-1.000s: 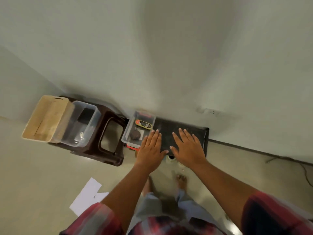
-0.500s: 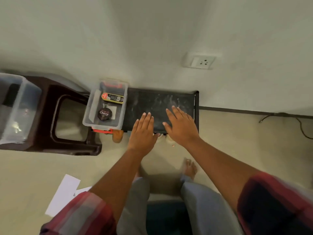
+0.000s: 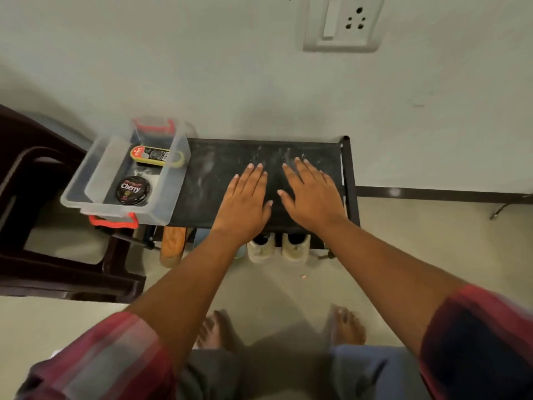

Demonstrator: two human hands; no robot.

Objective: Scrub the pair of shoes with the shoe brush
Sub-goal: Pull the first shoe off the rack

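Head view, the only one you've got. Your left hand (image 3: 245,203) and right hand (image 3: 311,197) are both palm-down over the black shoe rack top (image 3: 213,174). Fingers are straight and slightly spread, with nothing held in either. Can't tell whether the palms press the fabric or sit just above it. The thumbs are near each other, not touching.

The pair of white shoes (image 3: 261,249) sits side by side on the shelf under the rack top, right below your wrists. Only the ends facing you show. The rest is hidden by the top and your left forearm.

Just left of them a brown wood-grained object (image 3: 172,245) sticks out from under the top, its upper part hidden. Brush or shoe, can't tell.

At the left end of the rack top is a clear plastic box (image 3: 75,197) with red handles. It holds a Cherry polish tin (image 3: 132,190) and a Kiwi shine sponge (image 3: 157,155).

A dark brown plastic stool (image 3: 57,272) stands beside the rack, cut off by the frame edge. The wall socket (image 3: 343,23) above is cropped at the top. Your bare feet (image 3: 347,327) are blurred near the bottom.
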